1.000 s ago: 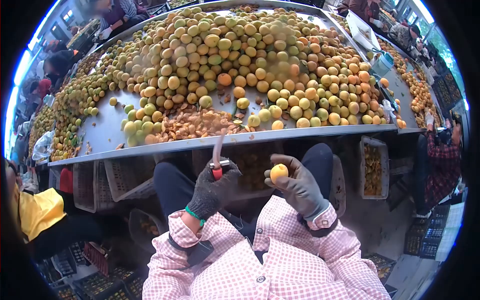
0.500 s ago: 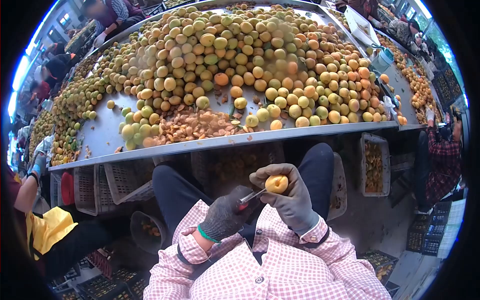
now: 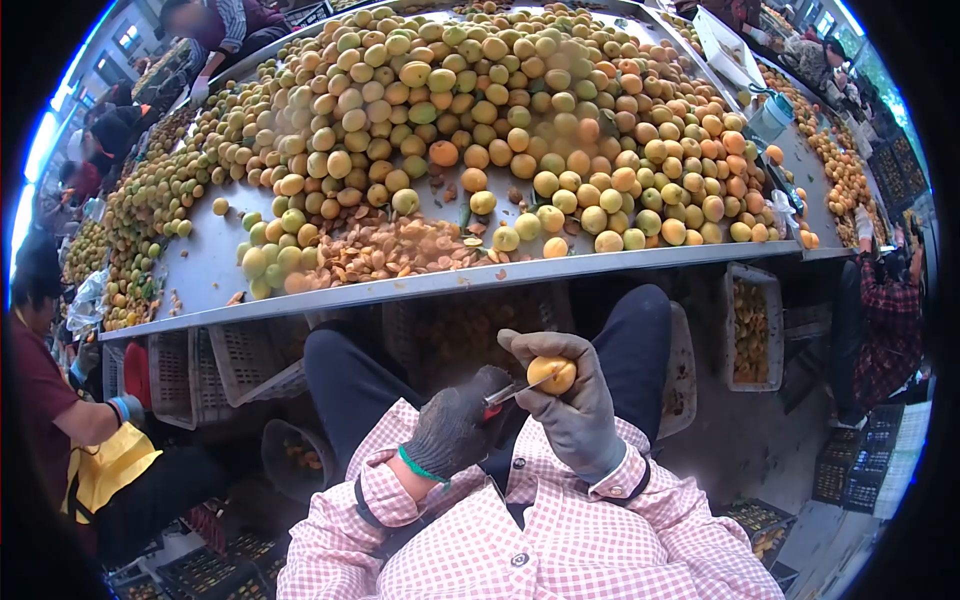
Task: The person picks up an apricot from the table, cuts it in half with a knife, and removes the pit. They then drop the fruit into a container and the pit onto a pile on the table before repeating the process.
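In a dark knitted glove with a green cuff, my left hand [image 3: 455, 425] is closed round a small knife [image 3: 510, 392] with a red handle. The blade points right and its tip touches a yellow-orange apricot [image 3: 551, 375]. My right hand [image 3: 575, 410], in a grey-brown glove, grips that apricot between thumb and fingers. Both hands are over my lap, in front of the metal table [image 3: 400, 289]. On the table lie a large heap of apricots [image 3: 420, 110] and a pile of pits [image 3: 390, 247] near the front edge.
Crates [image 3: 245, 360] stand under the table, and another crate of fruit [image 3: 752, 325] is at the right. A bucket [image 3: 295, 455] is at the lower left. A person in a dark red shirt [image 3: 50, 400] sits at the left; another person in plaid [image 3: 888, 310] is at the right.
My left hand has moved right and down, bringing the knife from upright to the apricot. My right hand has turned the fruit. The person at the left has come further into view.
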Tool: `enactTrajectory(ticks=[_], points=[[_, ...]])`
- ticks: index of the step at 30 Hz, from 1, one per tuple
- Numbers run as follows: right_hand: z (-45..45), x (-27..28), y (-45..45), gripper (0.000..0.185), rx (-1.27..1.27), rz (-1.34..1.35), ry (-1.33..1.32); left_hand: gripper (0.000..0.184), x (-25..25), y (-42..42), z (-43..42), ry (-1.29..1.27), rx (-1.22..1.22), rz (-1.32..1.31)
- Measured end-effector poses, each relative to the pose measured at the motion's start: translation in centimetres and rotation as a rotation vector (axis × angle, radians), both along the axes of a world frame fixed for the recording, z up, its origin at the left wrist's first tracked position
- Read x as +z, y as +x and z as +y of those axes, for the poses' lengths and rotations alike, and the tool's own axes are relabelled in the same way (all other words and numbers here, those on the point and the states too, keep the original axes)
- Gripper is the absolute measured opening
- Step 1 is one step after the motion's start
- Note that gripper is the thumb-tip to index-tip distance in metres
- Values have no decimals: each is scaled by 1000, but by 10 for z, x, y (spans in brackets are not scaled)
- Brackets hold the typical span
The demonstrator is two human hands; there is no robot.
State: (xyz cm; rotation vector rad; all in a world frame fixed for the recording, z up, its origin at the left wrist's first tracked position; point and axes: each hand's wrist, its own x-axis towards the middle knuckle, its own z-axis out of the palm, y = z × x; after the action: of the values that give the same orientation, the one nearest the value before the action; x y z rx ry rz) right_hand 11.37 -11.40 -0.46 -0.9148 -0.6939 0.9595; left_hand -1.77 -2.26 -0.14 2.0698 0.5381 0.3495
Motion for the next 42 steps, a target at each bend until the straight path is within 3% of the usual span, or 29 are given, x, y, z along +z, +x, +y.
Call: enactTrajectory(ticks=[6,10,12,13,15,16,19,21,23,25,31,33,34,38,40,42], points=[[3,2,7,42,-81,-193,-46,24,-13,9,8,60,12,73],[7,9,5,40,-23,112,-131,23,-24,15,5,101,65,89],[11,9,5,41,35,478,-130,22,-24,20,3,178,167,172],[14,2,7,41,37,477,-132,22,-27,20,5,176,170,172],[22,-17,15,40,-2,246,-206,39,-37,20,10,177,197,245],[21,-17,21,37,27,-86,-289,39,-38,19,11,179,197,241],[19,-15,30,39,115,-130,-360,31,-35,16,11,189,212,283],[18,-6,19,39,116,-8,-292,33,-23,16,3,130,269,219],[19,-2,5,41,104,450,-95,37,-21,18,-2,81,273,183],[22,-2,2,43,86,403,-42,41,-17,16,0,41,282,150],[15,-14,14,51,131,152,-148,28,-26,7,7,154,233,261],[13,-6,5,53,157,492,-79,24,-28,7,1,215,311,136],[13,-6,1,51,146,506,-75,24,-30,6,1,213,315,135],[17,-14,-7,46,49,498,-102,23,-44,7,6,295,349,67],[18,-17,-5,46,-89,-64,-186,25,-44,9,7,323,363,72],[14,-6,2,45,-4,50,-167,25,-42,10,4,265,339,115]])
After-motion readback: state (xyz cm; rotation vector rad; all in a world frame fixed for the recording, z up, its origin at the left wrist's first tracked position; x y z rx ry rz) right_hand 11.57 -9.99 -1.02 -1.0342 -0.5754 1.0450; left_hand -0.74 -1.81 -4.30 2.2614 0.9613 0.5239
